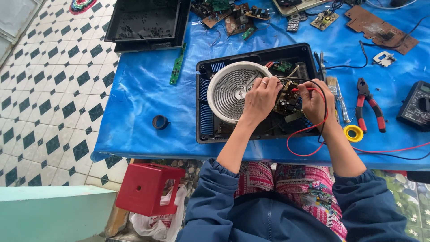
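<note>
While both hands sit over the opened cooker base (204, 134) on the blue tarp (143, 89), the left hand (260, 99) rests on the right edge of the round white heating coil (229, 89), fingers curled together and pinching what looks like a black probe lead; I can't make out the tip under the fingers. Ring on one finger. The right hand (315, 102) is closed round a red probe (301, 89), with the tip aimed left at the circuit board (286, 102) between the two hands. Red and black leads (309, 148) loop off the table edge toward the lap, then trail right toward the black multimeter (416, 106) at the far right.

Around it: red-handled pliers (369, 107), a yellow tape roll (353, 133), a brush (332, 85) and screwdriver (344, 110) just right of the base; a black tape roll (161, 122) to the left; a loose green board strip (177, 66); a spare black casing (148, 22) top left; scrap boards (233, 15) along the far edge.

Risks, as I judge them: the probe tips are close among packed components, so a slip could bridge two contacts. The dangling leads could snag on a knee or sleeve and yank a probe off its point. The left wrist lies across the coil, so pressure there could shift it. I can't tell whether the unit is powered.
</note>
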